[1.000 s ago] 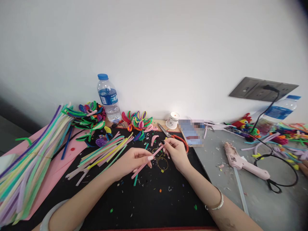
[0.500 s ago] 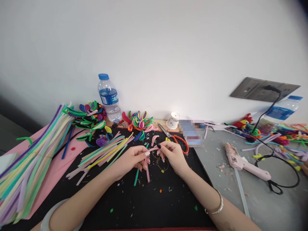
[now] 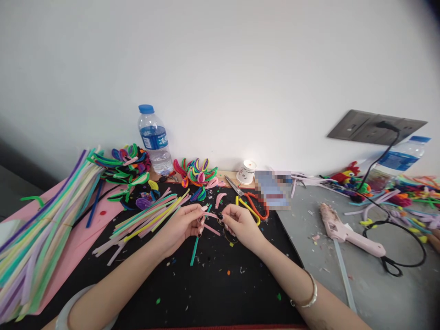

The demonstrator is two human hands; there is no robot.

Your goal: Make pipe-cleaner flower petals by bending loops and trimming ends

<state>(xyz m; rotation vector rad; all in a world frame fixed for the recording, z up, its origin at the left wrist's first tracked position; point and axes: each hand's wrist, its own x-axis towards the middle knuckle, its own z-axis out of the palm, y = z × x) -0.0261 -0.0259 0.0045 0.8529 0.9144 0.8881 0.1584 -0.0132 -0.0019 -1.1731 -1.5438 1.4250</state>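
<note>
A pink pipe cleaner [image 3: 210,214] is stretched between my two hands above the black mat [image 3: 206,298]. My left hand [image 3: 187,224] pinches it between thumb and fingers, and a loose pink length points down to the right below. At the other end, my right hand [image 3: 240,226] grips it with thumb and forefinger. Under the hands lie a teal pipe cleaner [image 3: 194,252] and thin gold rings [image 3: 229,237], partly hidden. A bent pink piece [image 3: 220,200] rests just beyond my hands, near scissors [image 3: 254,207] with orange and yellow handles.
Loose pastel pipe cleaners [image 3: 144,220] and a large bundle [image 3: 44,233] lie left. A water bottle [image 3: 154,142] and a white cup [image 3: 246,173] stand at the wall. At right, a pink glue gun [image 3: 350,236] trails a black cord. Colourful fuzzy shapes [image 3: 195,172] sit behind.
The loose pink length has swung from hanging almost straight down to slanting rightward. My right hand has shifted slightly left and down, uncovering more of the yellow scissor handle.
</note>
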